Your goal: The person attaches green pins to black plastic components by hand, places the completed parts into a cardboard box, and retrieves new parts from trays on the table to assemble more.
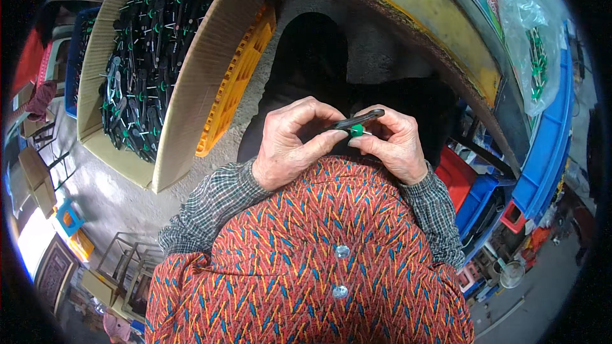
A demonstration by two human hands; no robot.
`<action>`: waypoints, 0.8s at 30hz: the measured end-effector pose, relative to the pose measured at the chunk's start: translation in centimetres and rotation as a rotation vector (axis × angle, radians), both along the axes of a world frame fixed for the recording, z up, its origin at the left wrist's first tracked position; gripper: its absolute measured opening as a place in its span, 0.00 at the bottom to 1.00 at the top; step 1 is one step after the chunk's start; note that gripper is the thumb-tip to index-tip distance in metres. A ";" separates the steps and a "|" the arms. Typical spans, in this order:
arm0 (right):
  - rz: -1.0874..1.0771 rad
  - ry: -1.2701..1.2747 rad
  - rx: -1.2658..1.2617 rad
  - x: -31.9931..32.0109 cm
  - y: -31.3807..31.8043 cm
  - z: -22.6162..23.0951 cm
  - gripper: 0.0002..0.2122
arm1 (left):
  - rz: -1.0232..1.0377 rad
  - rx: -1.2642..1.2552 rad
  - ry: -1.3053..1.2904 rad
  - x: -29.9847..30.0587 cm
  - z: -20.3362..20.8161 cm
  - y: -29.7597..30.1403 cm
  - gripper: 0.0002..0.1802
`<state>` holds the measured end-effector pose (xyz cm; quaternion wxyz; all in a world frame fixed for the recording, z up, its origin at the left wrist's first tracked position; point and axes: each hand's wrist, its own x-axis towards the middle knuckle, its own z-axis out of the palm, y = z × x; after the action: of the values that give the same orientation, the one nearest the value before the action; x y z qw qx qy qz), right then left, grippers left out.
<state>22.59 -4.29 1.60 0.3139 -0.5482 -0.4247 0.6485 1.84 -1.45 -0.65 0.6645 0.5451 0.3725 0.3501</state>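
Above my lap, my left hand (294, 143) pinches the near end of a slim black plastic part (364, 118) between thumb and fingers. Its rounded far end points toward my right hand (394, 143). Just under the black part sits a small green piece (356, 130) with a thin pale pin sticking out. My right thumb and forefinger are closed around that pin's end. Whether the green piece is fixed into the black part cannot be seen. To the left, a cardboard box (180, 92) holds a heap of similar black parts (143, 57) with green pieces and pale pins among them.
A yellow plastic crate (237, 79) stands against the box. In front curves a worn table edge (408, 22). At the right hang a clear plastic bag (532, 38) of green pieces and a blue tray (545, 143). A small blue stool (69, 218) is on the left floor.
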 end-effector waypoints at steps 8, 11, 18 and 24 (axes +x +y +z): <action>0.007 -0.040 0.013 -0.1 0.2 -0.6 0.13 | 0.055 0.175 0.102 0.5 0.1 0.5 0.09; 0.034 -0.108 0.031 0.0 0.3 -0.9 0.13 | 0.083 0.230 0.123 0.5 -0.1 0.5 0.10; -0.011 -0.136 0.030 0.4 -0.1 -1.8 0.08 | 0.131 0.285 0.137 0.9 -0.7 0.4 0.11; -0.010 -0.103 0.044 0.9 -0.2 -2.4 0.05 | 0.102 0.254 0.204 1.2 0.3 0.6 0.10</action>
<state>23.52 -4.53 -0.85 0.3068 -0.5758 -0.4519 0.6083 3.04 -0.87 -0.35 0.5303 0.6378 0.4181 0.3704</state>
